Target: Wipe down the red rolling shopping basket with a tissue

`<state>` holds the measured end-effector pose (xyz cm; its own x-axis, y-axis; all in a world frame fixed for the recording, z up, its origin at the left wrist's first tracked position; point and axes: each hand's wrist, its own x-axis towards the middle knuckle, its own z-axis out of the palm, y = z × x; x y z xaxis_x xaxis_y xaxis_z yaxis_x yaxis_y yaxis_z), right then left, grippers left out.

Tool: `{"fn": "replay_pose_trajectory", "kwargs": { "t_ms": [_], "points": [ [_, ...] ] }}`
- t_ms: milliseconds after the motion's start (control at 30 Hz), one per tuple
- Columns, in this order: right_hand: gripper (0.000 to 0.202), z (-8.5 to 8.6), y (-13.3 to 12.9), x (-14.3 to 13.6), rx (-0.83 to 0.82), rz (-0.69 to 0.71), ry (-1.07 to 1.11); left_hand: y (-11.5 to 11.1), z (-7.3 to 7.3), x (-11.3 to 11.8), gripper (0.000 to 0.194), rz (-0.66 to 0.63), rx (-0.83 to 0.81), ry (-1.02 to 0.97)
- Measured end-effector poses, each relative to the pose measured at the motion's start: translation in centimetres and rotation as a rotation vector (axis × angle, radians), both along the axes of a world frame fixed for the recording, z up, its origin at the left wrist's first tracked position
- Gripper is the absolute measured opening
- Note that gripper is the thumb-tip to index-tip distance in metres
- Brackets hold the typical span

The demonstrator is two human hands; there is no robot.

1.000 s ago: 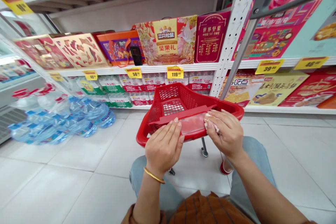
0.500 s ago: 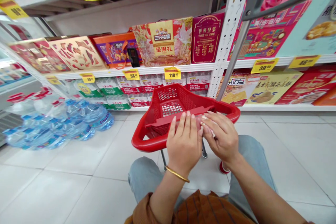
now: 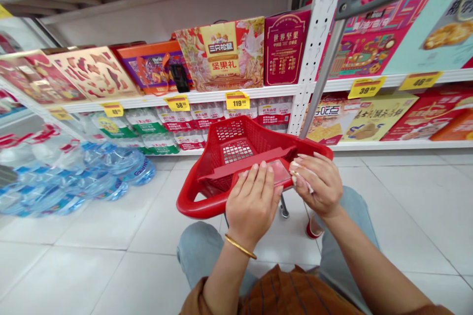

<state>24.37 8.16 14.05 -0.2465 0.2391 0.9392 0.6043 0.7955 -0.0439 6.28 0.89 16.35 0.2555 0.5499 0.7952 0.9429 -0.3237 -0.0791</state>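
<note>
In front of my knees stands a red plastic shopping cart (image 3: 207, 207), its basket pointing away from me. My left hand (image 3: 250, 206), with a gold bangle at the wrist, lies with fingers stretched flat over the near handle part. Beside its fingertips a pinkish clear panel (image 3: 280, 172) shows on the handle. A crumpled white tissue or cloth (image 3: 305, 178) is bunched in the curled fingers of my right hand (image 3: 325, 184), at the right end of that panel. Part of the wad is hidden under the fingers.
Shelves ahead carry gift boxes (image 3: 221, 56) above shrink-wrapped water packs (image 3: 207, 115). Large blue water bottles (image 3: 125, 162) stand on the tiled floor at left. A grey metal pole (image 3: 325, 74) rises right of the cart. A red-and-white cup (image 3: 314, 229) is by my right leg.
My right hand has moved a little to the right with the white wad, apart from my left hand, uncovering the clear panel. The view has shifted slightly.
</note>
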Motion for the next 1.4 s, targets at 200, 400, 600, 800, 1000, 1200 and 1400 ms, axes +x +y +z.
{"fn": "replay_pose_trajectory", "kwargs": {
  "t_ms": [200,400,600,800,1000,1200,1400],
  "points": [
    [0.018,-0.1,0.5,1.2,-0.046,-0.089,0.03,0.0,0.3,0.1,0.035,0.012,0.006,-0.002],
    [0.023,0.9,-1.6,-1.0,-0.117,-0.02,0.099,-0.2,0.3,0.1,0.039,0.0,-0.021,-0.048],
    [0.027,0.9,-2.6,-3.0,-0.088,0.019,0.023,-0.3,0.6,-0.3,0.032,-0.031,-0.001,-0.042],
    [0.024,0.2,-0.7,-1.8,0.014,0.011,0.016,-0.1,0.5,-1.3,0.03,-0.036,0.029,0.001],
    [0.02,-0.4,0.7,-0.2,0.011,-0.034,0.025,0.1,0.5,-1.8,0.03,-0.039,0.04,0.009],
    [0.023,-0.4,1.4,0.6,0.008,-0.003,0.068,0.3,0.6,-2.0,0.029,-0.049,0.047,0.015],
    [0.024,0.3,0.8,0.3,-0.041,0.0,0.068,0.3,0.8,-2.7,0.028,-0.069,0.063,0.017]
  ]
}}
